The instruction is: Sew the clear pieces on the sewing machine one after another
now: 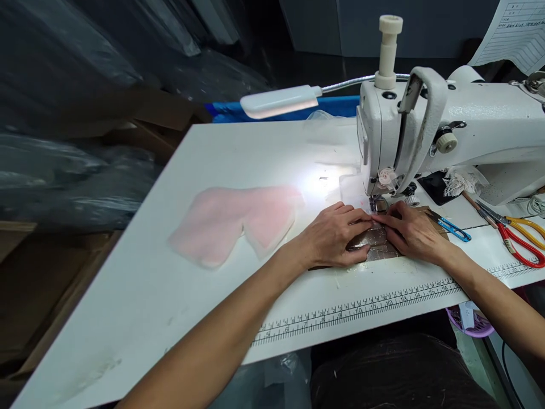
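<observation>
Both hands are close together at the presser foot (374,203) of a white sewing machine (481,122). A pale sheer fabric piece (349,188) lies just behind and left of the foot, its near edge running to my fingertips. My left hand (336,236) has bent fingers closed at that edge, with the thumb lower down. On the other side, my right hand (411,233) is closed, thumb and forefinger pinched near the foot; the fabric between the fingertips is mostly hidden. Beneath both hands is a shiny brown covered plate (377,241).
Pink sheer fabric pieces (238,218) lie left on the white table (179,307). Right of my hands are blue thread snips (453,228) and red-handled scissors (517,244). A lamp (281,102) hangs above; a printed ruler (361,309) runs along the front edge.
</observation>
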Motion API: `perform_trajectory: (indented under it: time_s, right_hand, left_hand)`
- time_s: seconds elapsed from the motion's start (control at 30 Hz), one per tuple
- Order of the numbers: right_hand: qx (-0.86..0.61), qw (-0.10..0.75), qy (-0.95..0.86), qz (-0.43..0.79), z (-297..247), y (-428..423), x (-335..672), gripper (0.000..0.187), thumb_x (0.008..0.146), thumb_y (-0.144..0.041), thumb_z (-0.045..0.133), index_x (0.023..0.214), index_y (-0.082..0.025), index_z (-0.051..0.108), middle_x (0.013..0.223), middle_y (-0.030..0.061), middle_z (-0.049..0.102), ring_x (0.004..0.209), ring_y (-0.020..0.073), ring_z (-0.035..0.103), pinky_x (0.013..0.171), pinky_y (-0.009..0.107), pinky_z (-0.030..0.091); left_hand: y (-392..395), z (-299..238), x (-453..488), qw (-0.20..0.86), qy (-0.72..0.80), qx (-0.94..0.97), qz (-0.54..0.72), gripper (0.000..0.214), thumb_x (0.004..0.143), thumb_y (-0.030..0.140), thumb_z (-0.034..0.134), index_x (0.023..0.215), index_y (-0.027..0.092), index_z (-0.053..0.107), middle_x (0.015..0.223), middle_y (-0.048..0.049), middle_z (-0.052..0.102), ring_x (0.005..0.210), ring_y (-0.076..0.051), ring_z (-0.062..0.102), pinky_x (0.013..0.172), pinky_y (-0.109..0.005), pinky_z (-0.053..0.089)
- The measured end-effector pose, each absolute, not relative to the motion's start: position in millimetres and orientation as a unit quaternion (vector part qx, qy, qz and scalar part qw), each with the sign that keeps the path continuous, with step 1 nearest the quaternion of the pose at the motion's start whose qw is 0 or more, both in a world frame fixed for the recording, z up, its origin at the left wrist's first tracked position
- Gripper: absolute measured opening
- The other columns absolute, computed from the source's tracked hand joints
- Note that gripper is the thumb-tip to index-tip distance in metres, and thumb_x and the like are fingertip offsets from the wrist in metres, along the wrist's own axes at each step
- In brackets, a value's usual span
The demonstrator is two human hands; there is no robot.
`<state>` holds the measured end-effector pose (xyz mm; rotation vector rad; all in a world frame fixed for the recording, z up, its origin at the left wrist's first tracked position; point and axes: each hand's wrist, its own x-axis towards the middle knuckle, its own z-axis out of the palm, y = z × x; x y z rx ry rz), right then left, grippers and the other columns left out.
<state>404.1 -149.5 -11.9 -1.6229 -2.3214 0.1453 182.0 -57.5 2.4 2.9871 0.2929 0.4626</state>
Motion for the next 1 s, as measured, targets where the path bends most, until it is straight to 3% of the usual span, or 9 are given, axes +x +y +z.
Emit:
perform_trajectory:
  time_s: [0.27, 0.63, 0.8, 0.9, 1.0]
  right_hand:
    - [-0.555, 0.149, -0.816, 0.063, -11, -151, 407, 0.041, 0.101, -0.028, 0.045, 0.137, -0.028, 0.064, 0.107, 0.0129, 0.057, 0.093, 0.0232, 0.059, 0.082, 0.041, 0.055]
    - [-0.575, 0.147, -0.801, 0.079, -8, -151, 402, 0.044, 0.103, -0.031, 0.041, 0.141, -0.023, 0.061, 0.108, 0.0144, 0.058, 0.093, 0.0246, 0.061, 0.086, 0.045, 0.056]
    - [-0.568, 0.187, -0.791, 0.125, 0, -151, 407, 0.041, 0.1, -0.028, 0.045, 0.135, -0.022, 0.065, 0.112, 0.0136, 0.059, 0.093, 0.0219, 0.063, 0.087, 0.041, 0.056]
    - [-0.572, 0.199, -0.775, 0.18, 14, -150, 413, 0.04, 0.099, -0.029, 0.046, 0.132, -0.019, 0.066, 0.103, 0.0112, 0.064, 0.084, 0.0197, 0.063, 0.08, 0.035, 0.054]
    - [-0.583, 0.2, -0.75, 0.239, 29, -148, 420, 0.035, 0.099, -0.035, 0.047, 0.115, -0.017, 0.072, 0.084, 0.0058, 0.065, 0.073, 0.0173, 0.059, 0.068, 0.03, 0.05]
  left_hand:
    - [-55, 0, 181, 0.023, 0.098, 0.982, 0.157, 0.041, 0.088, 0.04, 0.055, 0.118, 0.016, 0.067, 0.12, -0.011, 0.071, 0.095, -0.025, 0.067, 0.081, -0.041, 0.05]
    - [-51, 1, 183, 0.004, 0.116, 0.982, 0.151, 0.046, 0.091, 0.04, 0.053, 0.123, 0.01, 0.065, 0.124, -0.0164, 0.068, 0.099, -0.028, 0.064, 0.081, -0.042, 0.049]
    - [-48, 2, 185, -0.001, 0.129, 0.982, 0.136, 0.047, 0.091, 0.044, 0.054, 0.123, 0.012, 0.066, 0.127, -0.0156, 0.067, 0.099, -0.028, 0.064, 0.083, -0.043, 0.048]
    - [-47, 3, 186, -0.005, 0.141, 0.983, 0.118, 0.048, 0.091, 0.045, 0.053, 0.124, 0.011, 0.065, 0.128, -0.0156, 0.067, 0.101, -0.028, 0.063, 0.085, -0.043, 0.046]
    - [-47, 3, 187, -0.011, 0.155, 0.982, 0.104, 0.05, 0.092, 0.048, 0.052, 0.127, 0.015, 0.064, 0.132, -0.0145, 0.065, 0.104, -0.029, 0.061, 0.088, -0.043, 0.045]
